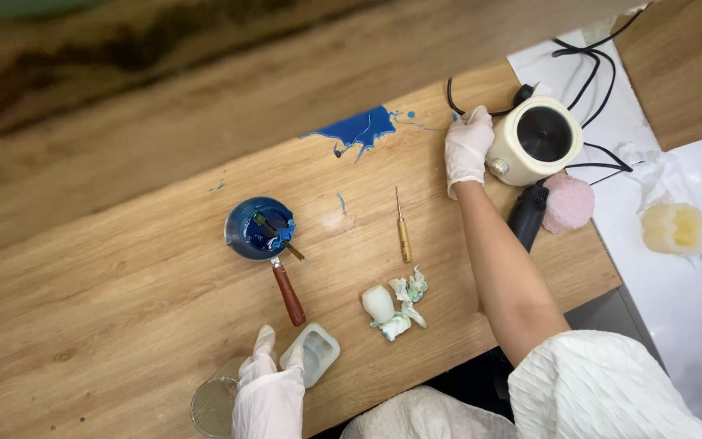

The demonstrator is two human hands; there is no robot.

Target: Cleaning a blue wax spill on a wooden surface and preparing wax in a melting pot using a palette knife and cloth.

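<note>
My right hand (468, 147), in a white glove, rests against the left side of a cream round electric pot (534, 140) at the table's far right. My left hand (268, 392), also gloved, lies near the front edge, its fingers touching a clear silicone mould (314, 351) and next to a clear glass cup (212, 406). A small blue pan with a brown handle (260, 229) sits mid-table with blue wax and a small stick inside.
Blue wax is spilled (361, 128) on the wooden table (107, 309). A brass-handled awl (401, 230), a small white wax piece (379, 302), crumpled tissue (406, 302), a pink candle (570, 203), a yellowish candle (673, 228) and black cables (595, 73) lie around.
</note>
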